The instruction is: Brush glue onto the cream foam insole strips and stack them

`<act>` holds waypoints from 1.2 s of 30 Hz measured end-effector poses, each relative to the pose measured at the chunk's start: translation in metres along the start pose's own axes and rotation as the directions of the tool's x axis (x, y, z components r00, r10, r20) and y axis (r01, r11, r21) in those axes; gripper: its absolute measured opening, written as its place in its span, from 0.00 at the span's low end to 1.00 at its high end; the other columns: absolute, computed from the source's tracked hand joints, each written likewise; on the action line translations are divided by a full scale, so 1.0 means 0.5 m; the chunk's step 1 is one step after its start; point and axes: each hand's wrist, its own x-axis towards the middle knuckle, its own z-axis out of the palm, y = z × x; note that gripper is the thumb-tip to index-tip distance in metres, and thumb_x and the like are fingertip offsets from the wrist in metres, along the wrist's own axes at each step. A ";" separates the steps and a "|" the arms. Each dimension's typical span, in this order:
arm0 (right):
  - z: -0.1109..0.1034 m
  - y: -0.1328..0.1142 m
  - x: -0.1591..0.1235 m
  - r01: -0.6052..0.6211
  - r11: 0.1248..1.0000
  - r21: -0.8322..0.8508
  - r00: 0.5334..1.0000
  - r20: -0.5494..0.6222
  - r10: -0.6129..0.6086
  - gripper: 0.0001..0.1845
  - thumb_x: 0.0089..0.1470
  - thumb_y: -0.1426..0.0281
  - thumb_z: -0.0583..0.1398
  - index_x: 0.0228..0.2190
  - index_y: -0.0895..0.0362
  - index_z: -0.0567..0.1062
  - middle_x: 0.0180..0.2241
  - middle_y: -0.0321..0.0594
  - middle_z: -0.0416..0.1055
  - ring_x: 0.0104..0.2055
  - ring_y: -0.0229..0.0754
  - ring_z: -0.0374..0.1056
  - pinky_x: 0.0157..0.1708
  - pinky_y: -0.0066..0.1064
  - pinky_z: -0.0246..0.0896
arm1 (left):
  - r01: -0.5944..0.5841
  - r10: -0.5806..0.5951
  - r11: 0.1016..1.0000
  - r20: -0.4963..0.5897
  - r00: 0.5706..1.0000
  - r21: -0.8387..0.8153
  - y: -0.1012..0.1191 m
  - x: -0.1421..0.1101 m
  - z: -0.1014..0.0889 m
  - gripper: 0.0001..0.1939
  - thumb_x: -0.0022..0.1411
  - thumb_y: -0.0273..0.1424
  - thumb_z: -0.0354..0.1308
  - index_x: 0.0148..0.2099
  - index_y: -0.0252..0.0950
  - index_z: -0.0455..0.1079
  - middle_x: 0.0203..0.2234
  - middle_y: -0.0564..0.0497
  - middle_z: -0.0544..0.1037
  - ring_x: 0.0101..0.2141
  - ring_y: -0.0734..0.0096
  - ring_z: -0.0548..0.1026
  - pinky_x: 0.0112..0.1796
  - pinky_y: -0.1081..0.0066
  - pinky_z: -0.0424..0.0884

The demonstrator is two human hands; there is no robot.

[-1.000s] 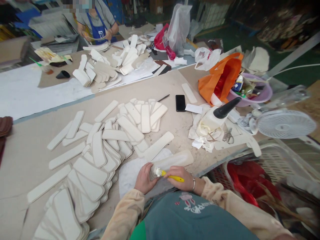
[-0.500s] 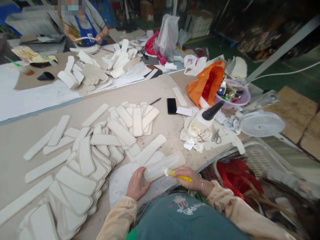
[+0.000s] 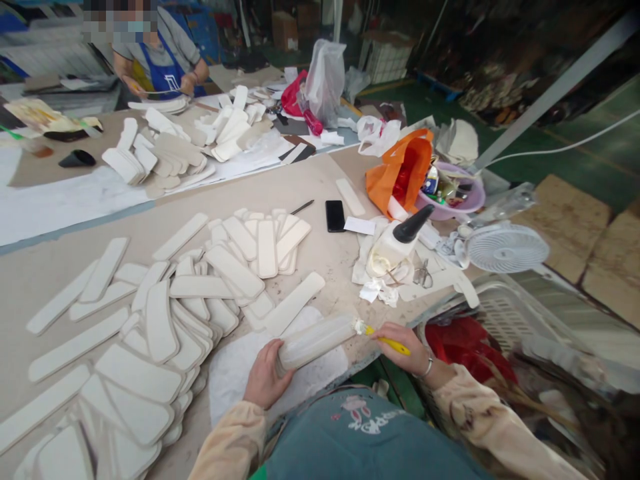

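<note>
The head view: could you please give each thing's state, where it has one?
Yellow brush, bristles white-coated
Pale strip, streaked white
Left hand, holding the pale strip's left end
Right hand, gripping the yellow brush
Phone, flat, visible side dark
Orange bag, open
Purple basin, holding items
Fan, running or not unclear

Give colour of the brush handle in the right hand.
Yellow; the brush handle shows best in the head view.

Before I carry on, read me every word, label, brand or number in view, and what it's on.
None reads clearly.
Green apron: white lettering by a rabbit print, too blurred.
Blue apron in the background: white mark, too blurred.
Blue-and-white container in the purple basin: any label is too small.
</note>
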 end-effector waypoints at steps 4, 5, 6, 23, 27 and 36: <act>0.027 -0.011 0.011 -0.012 1.000 0.021 0.999 -0.036 0.013 0.09 0.52 0.71 0.56 0.35 0.55 0.75 0.28 0.41 0.71 0.31 0.41 0.67 0.32 0.33 0.65 | 0.009 -0.009 1.000 0.003 1.000 0.009 -0.002 -0.001 0.001 0.29 0.49 0.33 0.56 0.54 0.35 0.54 0.49 0.41 0.65 0.50 0.57 0.65 0.50 0.55 0.63; 0.031 -0.009 0.013 -0.014 1.000 0.020 0.999 -0.048 0.015 0.09 0.52 0.71 0.56 0.35 0.55 0.75 0.28 0.41 0.71 0.31 0.41 0.68 0.32 0.33 0.65 | 0.010 -0.010 1.000 0.000 1.000 0.009 -0.002 -0.001 0.001 0.29 0.49 0.33 0.56 0.54 0.35 0.54 0.49 0.41 0.65 0.50 0.57 0.65 0.50 0.55 0.64; 0.033 -0.006 0.015 -0.017 1.000 0.012 0.998 -0.060 0.018 0.09 0.52 0.71 0.56 0.34 0.55 0.75 0.28 0.41 0.71 0.31 0.41 0.68 0.31 0.33 0.65 | 0.009 -0.009 1.000 -0.006 1.000 0.009 -0.003 -0.001 0.001 0.29 0.49 0.33 0.56 0.54 0.36 0.54 0.49 0.41 0.65 0.49 0.57 0.65 0.49 0.55 0.64; 0.028 0.008 0.031 -0.126 0.992 0.012 0.972 -0.199 0.126 0.08 0.52 0.68 0.57 0.32 0.55 0.76 0.29 0.41 0.73 0.32 0.42 0.69 0.33 0.34 0.65 | -0.012 0.012 1.000 -0.013 1.000 0.002 -0.008 0.002 0.003 0.30 0.49 0.34 0.56 0.54 0.36 0.54 0.48 0.41 0.65 0.49 0.57 0.66 0.49 0.54 0.64; 0.014 -0.007 0.021 -0.118 0.993 0.019 0.977 -0.179 0.120 0.08 0.52 0.69 0.57 0.31 0.56 0.76 0.28 0.41 0.72 0.31 0.42 0.69 0.32 0.34 0.65 | -0.009 0.009 1.000 -0.018 1.000 -0.001 -0.006 0.001 0.002 0.29 0.49 0.33 0.56 0.53 0.35 0.54 0.48 0.41 0.66 0.49 0.57 0.66 0.50 0.55 0.64; 0.010 -0.022 -0.001 -0.073 0.994 -0.084 0.996 -0.064 0.068 0.09 0.52 0.71 0.55 0.33 0.56 0.75 0.27 0.41 0.70 0.29 0.40 0.67 0.30 0.30 0.64 | -0.002 0.001 1.000 -0.030 1.000 -0.031 -0.009 0.000 0.001 0.29 0.49 0.34 0.57 0.53 0.36 0.55 0.48 0.42 0.66 0.49 0.58 0.66 0.50 0.57 0.64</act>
